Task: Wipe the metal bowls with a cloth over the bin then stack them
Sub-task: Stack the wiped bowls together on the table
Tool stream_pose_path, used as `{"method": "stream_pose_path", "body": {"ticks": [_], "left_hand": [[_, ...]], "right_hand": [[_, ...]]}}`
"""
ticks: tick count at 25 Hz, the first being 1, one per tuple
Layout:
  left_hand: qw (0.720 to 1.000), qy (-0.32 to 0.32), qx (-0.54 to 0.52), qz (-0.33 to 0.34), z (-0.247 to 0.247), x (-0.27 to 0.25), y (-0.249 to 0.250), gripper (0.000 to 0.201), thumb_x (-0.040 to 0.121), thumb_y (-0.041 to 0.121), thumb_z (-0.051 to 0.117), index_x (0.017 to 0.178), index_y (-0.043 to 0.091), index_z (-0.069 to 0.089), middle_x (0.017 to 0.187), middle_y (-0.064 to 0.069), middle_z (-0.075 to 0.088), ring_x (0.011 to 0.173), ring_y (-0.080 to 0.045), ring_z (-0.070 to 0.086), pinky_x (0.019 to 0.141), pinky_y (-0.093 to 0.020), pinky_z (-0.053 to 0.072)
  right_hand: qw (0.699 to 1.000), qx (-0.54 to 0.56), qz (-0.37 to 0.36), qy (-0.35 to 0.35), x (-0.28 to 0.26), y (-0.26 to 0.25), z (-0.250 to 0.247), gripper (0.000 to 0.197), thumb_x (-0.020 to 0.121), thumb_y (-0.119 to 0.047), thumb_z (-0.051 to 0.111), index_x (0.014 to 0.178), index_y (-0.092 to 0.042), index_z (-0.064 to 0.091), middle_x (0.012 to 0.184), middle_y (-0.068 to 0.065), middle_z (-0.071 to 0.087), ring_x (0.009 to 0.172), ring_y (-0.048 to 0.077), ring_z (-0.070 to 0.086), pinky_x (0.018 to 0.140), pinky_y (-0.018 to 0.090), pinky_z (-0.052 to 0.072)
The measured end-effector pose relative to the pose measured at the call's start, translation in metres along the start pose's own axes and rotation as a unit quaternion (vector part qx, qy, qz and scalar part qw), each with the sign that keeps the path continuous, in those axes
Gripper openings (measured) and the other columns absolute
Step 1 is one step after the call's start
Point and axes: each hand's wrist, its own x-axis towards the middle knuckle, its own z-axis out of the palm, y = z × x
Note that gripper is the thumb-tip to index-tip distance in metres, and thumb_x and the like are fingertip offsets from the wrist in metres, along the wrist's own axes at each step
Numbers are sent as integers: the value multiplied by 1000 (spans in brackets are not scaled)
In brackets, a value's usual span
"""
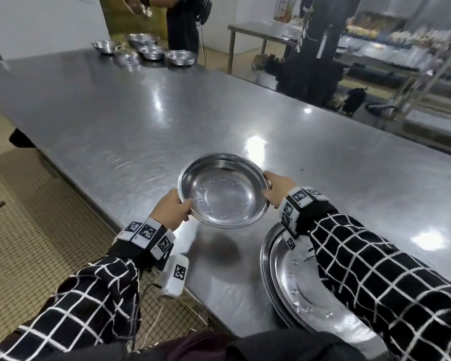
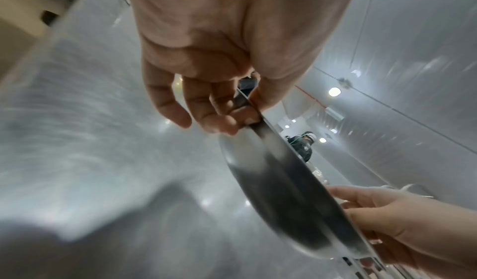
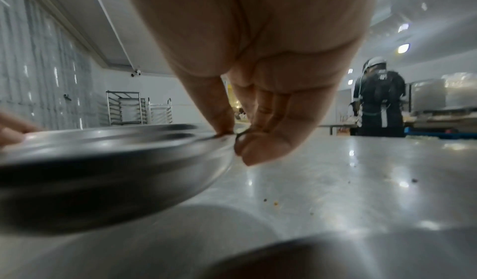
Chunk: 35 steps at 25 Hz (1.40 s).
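Observation:
A shallow metal bowl (image 1: 223, 191) hangs just above the steel table, held by both hands. My left hand (image 1: 172, 209) grips its near-left rim, thumb on top and fingers beneath. My right hand (image 1: 277, 190) pinches the right rim. In the left wrist view the bowl (image 2: 296, 193) shows edge-on between my left hand (image 2: 227, 107) and my right hand (image 2: 402, 228). The right wrist view has my right hand (image 3: 240, 140) pinching the bowl's rim (image 3: 129, 146). A stack of larger metal bowls (image 1: 300, 287) lies under my right forearm. No cloth or bin is in view.
The long steel table (image 1: 115, 113) runs far to the back, where several small metal bowls (image 1: 151, 52) stand before another person (image 1: 182, 19). Tiled floor (image 1: 24, 217) lies left of the table edge. A second person (image 1: 313, 48) and shelving stand at the right.

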Motion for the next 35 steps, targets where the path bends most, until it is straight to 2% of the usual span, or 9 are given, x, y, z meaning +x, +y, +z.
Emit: {"method": "stream_pose_path", "body": {"ticks": [3,7,12,16,22,27,29,31,35], "left_hand": [[997,-18,17,70,7,2,39,9,97,19,47,94,11,51,69,-2,56,57,-15,52,57,-28,40],[983,-80,45,161,31,-5,74,17,98,24,48,86,13,51,64,1,55,56,-14,51,61,-30,39],[961,-141,76,225,72,-29,97,26,94,33,56,105,10,56,82,-1,64,74,-17,57,63,-29,39],[938,-191,153,245,102,-49,99,29,92,38,57,106,13,56,90,1,63,80,-16,56,65,-25,36],[911,-234,246,237,115,-64,87,17,93,31,56,97,15,52,75,5,52,64,-6,47,49,-17,28],[885,-220,322,256,115,-65,88,23,95,31,52,100,9,55,72,4,49,66,-11,48,52,-20,30],[870,-214,361,259,116,-63,91,31,95,36,50,109,9,54,79,1,55,74,-16,52,61,-24,37],[872,-216,358,254,115,-64,96,39,96,39,48,121,10,50,98,-6,62,84,-21,55,70,-29,40],[869,-292,280,284,146,-102,145,37,97,35,49,126,13,55,116,-2,63,108,-21,57,90,-28,42]], "right_hand": [[993,53,48,89,-37,23,-17,34,93,-17,48,127,-16,49,89,1,57,80,22,55,72,30,45],[973,98,126,167,-104,57,-30,39,94,-16,51,133,-18,49,71,-10,46,81,19,51,73,27,39],[921,209,231,235,-198,84,-18,45,92,-14,54,135,-24,46,86,6,62,79,21,62,68,27,51],[900,199,317,222,-248,99,10,43,92,-18,53,134,-25,45,88,5,64,76,22,66,61,29,51],[897,182,353,194,-268,87,44,42,93,-20,55,133,-12,48,122,9,59,96,18,52,82,25,38],[896,169,356,207,-261,90,59,31,90,-20,52,120,-13,53,99,6,63,80,19,54,68,25,37],[895,171,352,215,-262,96,62,28,91,-22,51,118,-13,54,94,6,63,79,19,55,67,27,38],[883,217,345,234,-266,97,63,30,95,-23,50,122,-14,54,101,8,63,93,25,59,74,27,40],[839,242,383,301,-294,138,52,38,95,-19,47,133,-17,50,114,9,61,108,27,57,85,27,38]]}}
